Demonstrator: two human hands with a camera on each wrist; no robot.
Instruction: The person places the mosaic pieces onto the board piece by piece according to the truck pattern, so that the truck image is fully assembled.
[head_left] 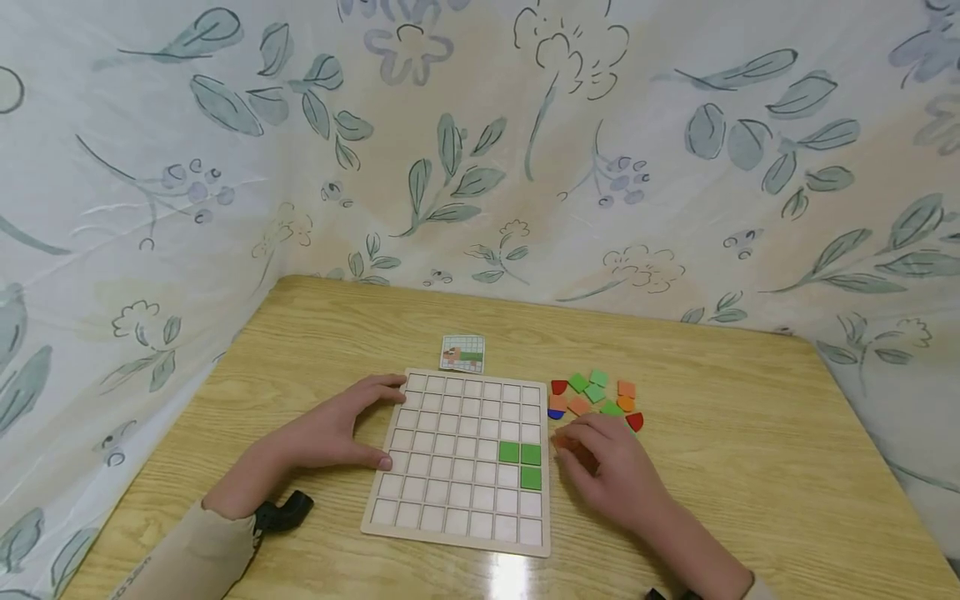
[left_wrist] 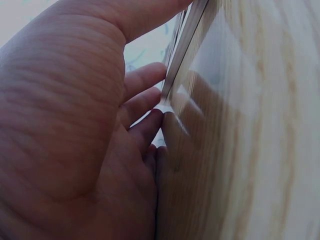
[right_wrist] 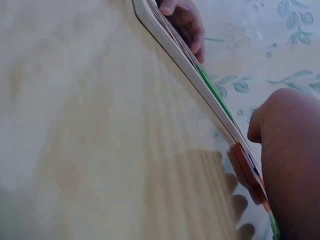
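Note:
A pale wooden grid board (head_left: 427, 533) lies on the table, with three green square tiles (head_left: 531, 478) in cells by its right side. My left hand (head_left: 330, 429) rests along the board's left edge, thumb and forefinger spread apart and touching the rim. In the left wrist view the other fingers (left_wrist: 142, 80) extend loosely beside the board. Just off the board's right edge, my right hand (head_left: 611, 467) pinches an orange tile (head_left: 561, 442) between thumb and fingertips. The right wrist view shows this orange tile (right_wrist: 246, 172) tilted beside the board's side, the fingertips partly hidden.
Loose tiles in green, orange, red and blue lie beyond my right hand, among them a red piece (head_left: 634, 421) and a green square (head_left: 597, 377). A small picture card (head_left: 462, 353) lies behind the board. Floral cloth (head_left: 480, 167) hangs around the wooden table (head_left: 750, 417).

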